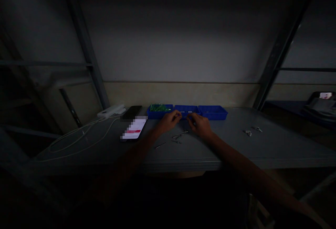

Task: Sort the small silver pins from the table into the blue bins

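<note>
My left hand (169, 120) and my right hand (200, 124) reach out together over the grey table (262, 148), fingertips almost meeting in front of the middle blue tray (187, 109). Both hands look pinched on a small thin metal piece (185, 116) held between them; the light is too dim to name it. Several small metal pins (180, 135) lie on the table just below the hands. The left blue tray (159, 111) holds green pieces. The right blue tray (213, 112) sits beside the middle one.
A lit phone (133, 129) and a dark phone (131, 112) lie left of the trays, with a white charger (111, 111) and cables (78, 140). Two small metal parts (252, 131) rest on the right. Dark shelf posts stand at both sides.
</note>
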A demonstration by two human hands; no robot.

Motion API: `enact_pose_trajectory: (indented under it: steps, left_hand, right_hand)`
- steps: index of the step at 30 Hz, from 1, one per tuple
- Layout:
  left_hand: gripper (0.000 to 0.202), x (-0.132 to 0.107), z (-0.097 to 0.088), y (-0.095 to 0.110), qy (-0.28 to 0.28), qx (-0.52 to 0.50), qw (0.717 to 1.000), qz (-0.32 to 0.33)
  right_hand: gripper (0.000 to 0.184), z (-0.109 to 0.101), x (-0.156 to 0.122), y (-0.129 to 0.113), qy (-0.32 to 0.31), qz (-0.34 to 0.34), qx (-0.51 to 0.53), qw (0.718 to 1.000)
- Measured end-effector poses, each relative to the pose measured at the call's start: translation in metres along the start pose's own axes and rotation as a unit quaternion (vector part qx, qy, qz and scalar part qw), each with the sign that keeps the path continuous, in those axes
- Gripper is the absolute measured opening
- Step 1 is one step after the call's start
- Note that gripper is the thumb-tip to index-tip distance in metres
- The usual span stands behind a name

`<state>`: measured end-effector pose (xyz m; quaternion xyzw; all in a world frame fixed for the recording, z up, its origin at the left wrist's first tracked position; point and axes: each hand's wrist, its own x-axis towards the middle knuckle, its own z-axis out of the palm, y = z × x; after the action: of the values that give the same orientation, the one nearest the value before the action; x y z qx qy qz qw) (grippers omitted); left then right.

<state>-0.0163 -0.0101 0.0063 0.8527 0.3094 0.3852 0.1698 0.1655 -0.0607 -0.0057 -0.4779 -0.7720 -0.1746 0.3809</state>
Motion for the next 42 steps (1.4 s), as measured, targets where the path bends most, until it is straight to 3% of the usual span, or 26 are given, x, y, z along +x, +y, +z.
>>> enact_pose_trajectory:
  steps: [7,29,42]
  left_hand:
    - [0.015,0.0002,-0.0014,0.0017,0.0,0.006,1.0,0.025]
    - [0.018,0.0018,0.0013,-0.0034,0.016,0.005,1.0,0.017]
    - [0.024,0.0005,-0.0021,0.0018,-0.008,0.021,1.0,0.018]
  right_hand:
    - [0.022,0.0001,0.0003,-0.0004,0.006,0.001,-0.002,1.0]
    - [0.023,-0.0011,-0.0001,-0.0007,0.012,0.004,-0.005,1.0]
    - [0.02,-0.0007,-0.0002,0.0004,-0.001,0.006,-0.002,1.0]
